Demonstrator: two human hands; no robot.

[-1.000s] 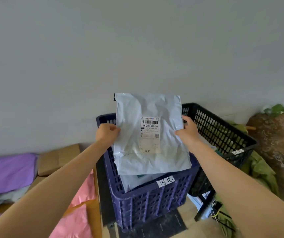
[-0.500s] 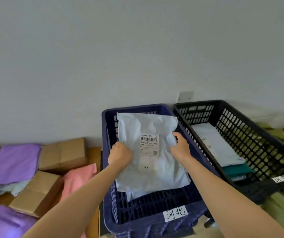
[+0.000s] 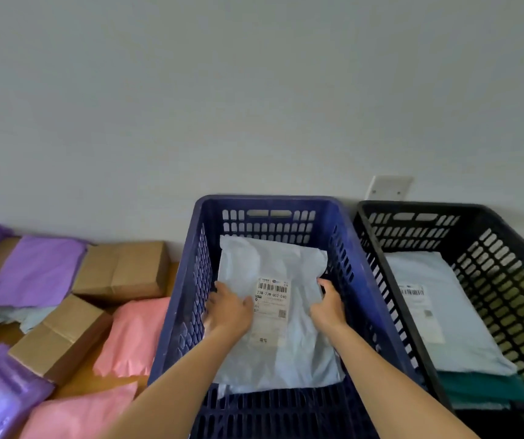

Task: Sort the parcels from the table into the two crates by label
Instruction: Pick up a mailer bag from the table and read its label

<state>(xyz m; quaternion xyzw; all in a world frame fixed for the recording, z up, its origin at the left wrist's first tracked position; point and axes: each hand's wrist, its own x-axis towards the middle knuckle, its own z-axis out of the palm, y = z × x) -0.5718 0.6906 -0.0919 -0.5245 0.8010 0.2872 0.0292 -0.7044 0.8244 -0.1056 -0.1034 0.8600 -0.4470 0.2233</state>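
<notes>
Left hand [image 3: 229, 307] grips the left edge of the pale grey mailer parcel [image 3: 270, 258]; right hand [image 3: 328, 304] grips its right edge. The parcel lies label-up inside the blue crate [image 3: 267, 199]. The black crate [image 3: 412, 205] stands just beside it, on the right.

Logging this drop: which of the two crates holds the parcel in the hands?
The dark blue plastic crate, left of the black plastic crate: the left hand and right hand hold the pale grey poly mailer inside it.
</notes>
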